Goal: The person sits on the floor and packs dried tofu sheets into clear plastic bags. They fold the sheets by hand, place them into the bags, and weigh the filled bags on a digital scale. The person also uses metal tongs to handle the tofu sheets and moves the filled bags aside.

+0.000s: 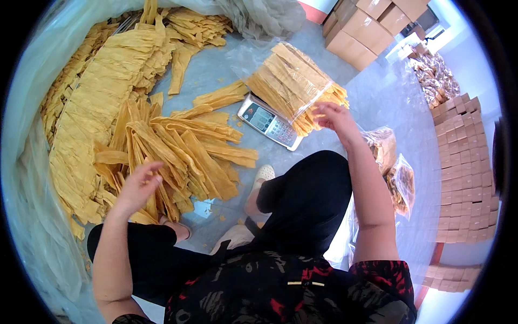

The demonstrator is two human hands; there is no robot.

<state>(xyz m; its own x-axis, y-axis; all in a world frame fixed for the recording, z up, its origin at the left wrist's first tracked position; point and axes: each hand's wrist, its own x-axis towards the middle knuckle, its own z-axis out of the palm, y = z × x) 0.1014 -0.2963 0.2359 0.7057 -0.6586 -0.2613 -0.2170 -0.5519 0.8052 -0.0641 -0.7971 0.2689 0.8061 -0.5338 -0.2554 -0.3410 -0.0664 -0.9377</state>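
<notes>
A clear plastic bag of flat yellow strips (289,77), which look like dried tofu skin, lies across a digital scale (269,123). The scale's display and keypad show at its near side. My right hand (335,119) is at the bag's open end, fingers apart beside the protruding strip ends; whether it touches them is hard to tell. Over a heap of loose, folded yellow strips (182,150) on the floor hovers my left hand (141,184), its fingers spread and nothing held. Behind that heap rises a long stack of the same strips (101,85).
Translucent plastic sheeting (44,210) borders the stack at left. Filled clear bags (400,182) sit by my right arm. Cardboard boxes (366,34) stand at the far right, and many small cartons (465,174) are stacked along the wall. My feet flank the loose heap.
</notes>
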